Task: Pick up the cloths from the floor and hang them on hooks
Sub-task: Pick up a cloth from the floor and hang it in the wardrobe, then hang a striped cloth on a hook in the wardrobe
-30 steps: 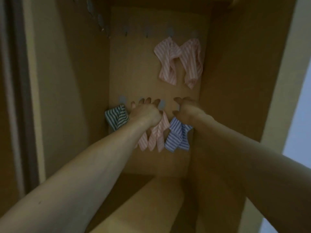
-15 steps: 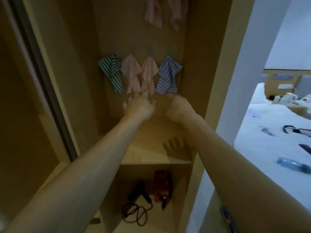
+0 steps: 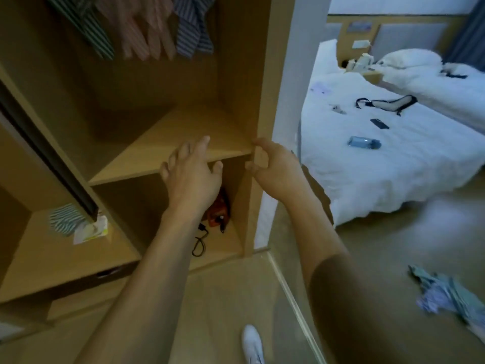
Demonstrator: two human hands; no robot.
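Note:
Several striped cloths hang at the top of the wooden wardrobe: a green one (image 3: 89, 30), pink ones (image 3: 141, 35) and a blue one (image 3: 193, 30). A small heap of pale green and lilac cloths (image 3: 443, 292) lies on the floor at the lower right. My left hand (image 3: 191, 174) hovers in front of the wardrobe shelf with fingers spread and holds nothing. My right hand (image 3: 273, 166) is beside the wardrobe's right panel, fingers loosely curled, empty.
The wardrobe shelf (image 3: 162, 151) is just beyond my hands. A red device with black cable (image 3: 217, 214) sits in the lower compartment. A striped cloth and a packet (image 3: 78, 224) lie at left. A white bed (image 3: 380, 143) with a bottle stands at right. My white shoe (image 3: 252, 342) shows below.
My hands have come down from the hung cloths to shelf height, and my view has tilted down and right, so the floor cloths and the bed show now.

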